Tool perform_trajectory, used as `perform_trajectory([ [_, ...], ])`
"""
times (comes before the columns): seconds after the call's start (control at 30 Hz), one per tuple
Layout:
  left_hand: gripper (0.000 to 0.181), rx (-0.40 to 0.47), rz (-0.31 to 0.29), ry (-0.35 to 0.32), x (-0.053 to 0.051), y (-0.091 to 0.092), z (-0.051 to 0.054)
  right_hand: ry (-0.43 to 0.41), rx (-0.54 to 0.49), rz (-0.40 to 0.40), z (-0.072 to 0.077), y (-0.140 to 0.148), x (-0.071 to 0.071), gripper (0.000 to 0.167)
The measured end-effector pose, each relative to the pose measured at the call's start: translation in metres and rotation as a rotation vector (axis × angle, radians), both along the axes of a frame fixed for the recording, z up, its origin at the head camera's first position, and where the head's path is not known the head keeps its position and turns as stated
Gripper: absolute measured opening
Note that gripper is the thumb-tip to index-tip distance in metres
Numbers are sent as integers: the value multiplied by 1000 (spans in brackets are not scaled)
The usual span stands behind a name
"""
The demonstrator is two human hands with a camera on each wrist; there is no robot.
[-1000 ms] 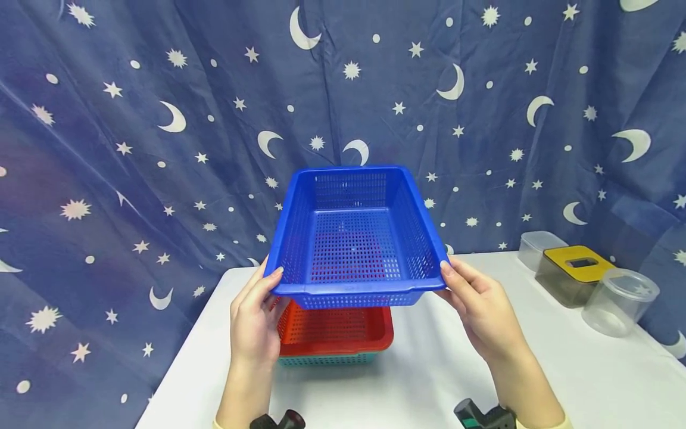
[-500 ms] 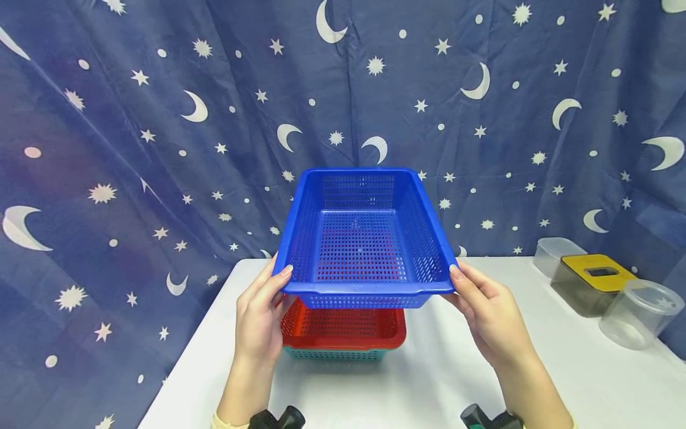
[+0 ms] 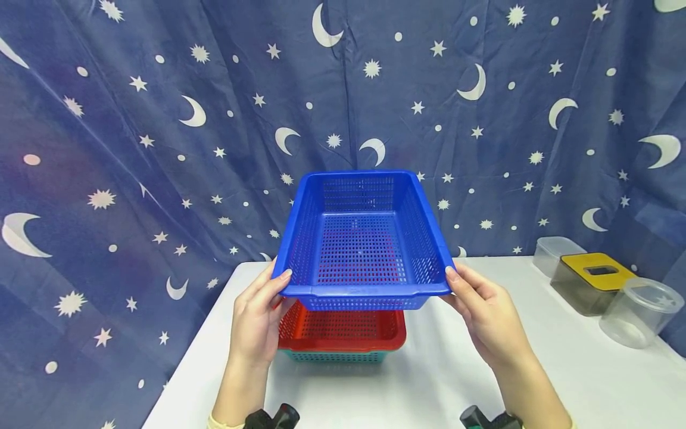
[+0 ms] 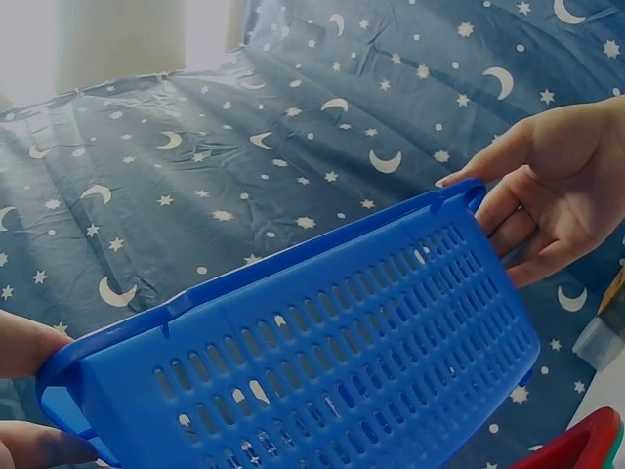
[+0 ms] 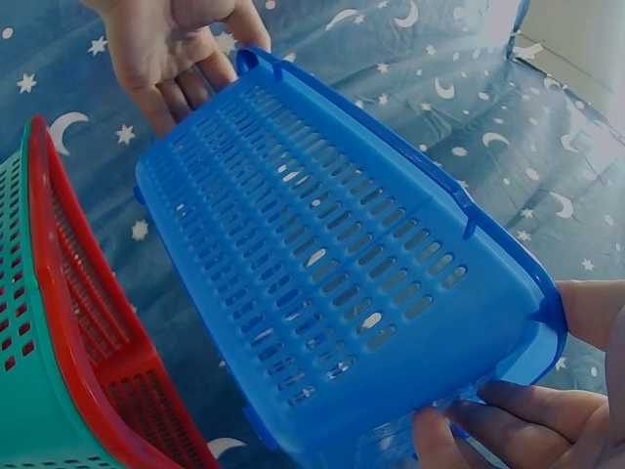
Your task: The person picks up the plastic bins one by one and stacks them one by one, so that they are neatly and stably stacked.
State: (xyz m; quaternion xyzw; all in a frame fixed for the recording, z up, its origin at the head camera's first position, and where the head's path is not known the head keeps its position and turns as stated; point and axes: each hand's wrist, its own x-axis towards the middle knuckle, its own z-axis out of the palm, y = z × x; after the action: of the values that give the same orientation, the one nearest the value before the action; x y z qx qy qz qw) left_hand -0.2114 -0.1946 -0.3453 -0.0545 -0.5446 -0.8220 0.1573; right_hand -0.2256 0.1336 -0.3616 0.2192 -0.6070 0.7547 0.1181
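A blue perforated plastic basket [image 3: 359,290] is held in the air, tilted with its inside facing me; nothing lies in it. At its near left corner my left hand [image 3: 256,325] grips the rim, thumb on top and fingers beneath. My right hand [image 3: 489,319] grips the near right corner the same way. Below and behind it, a red basket [image 3: 343,344] sits nested in a green basket [image 3: 337,357] on the white table [image 3: 418,387]. The blue basket hides the far part of both. Both wrist views show the blue basket's slotted outer wall between the hands.
Along the table's right side stand a clear lidded container [image 3: 557,253], a dark see-through box with a yellow lid [image 3: 595,280] and a round clear jar [image 3: 638,316]. A dark blue curtain [image 3: 343,89] with moons and stars hangs behind the table.
The head view has shifted, so the scene sits a little further right than one second ago. Both hands still hold the blue basket raised; over the last half second it is nearly still.
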Motion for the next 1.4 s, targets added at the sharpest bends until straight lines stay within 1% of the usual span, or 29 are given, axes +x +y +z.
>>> perform_trajectory([
  [0.27, 46, 2, -12, -24, 0, -5, 1, 3, 5, 12, -1, -1, 0, 42],
  [0.4, 46, 1, -15, -21, 0, -8, 2, 6, 8, 14, -1, -3, 0, 41],
  [0.6, 45, -2, 3, -24, 2, -9, 3, -4, 13, 17, -2, -5, 0, 41],
  [0.83, 47, 14, 32, -54, 3, -11, 2, -4, 27, 28, -3, -7, 0, 40],
  [1.0, 48, 16, 38, -71, 3, -12, 1, -11, 41, 29, -4, -9, 1, 41],
  [1.4, 47, -31, 71, -69, 1, -13, 3, -21, 74, 27, -5, -10, 0, 42],
])
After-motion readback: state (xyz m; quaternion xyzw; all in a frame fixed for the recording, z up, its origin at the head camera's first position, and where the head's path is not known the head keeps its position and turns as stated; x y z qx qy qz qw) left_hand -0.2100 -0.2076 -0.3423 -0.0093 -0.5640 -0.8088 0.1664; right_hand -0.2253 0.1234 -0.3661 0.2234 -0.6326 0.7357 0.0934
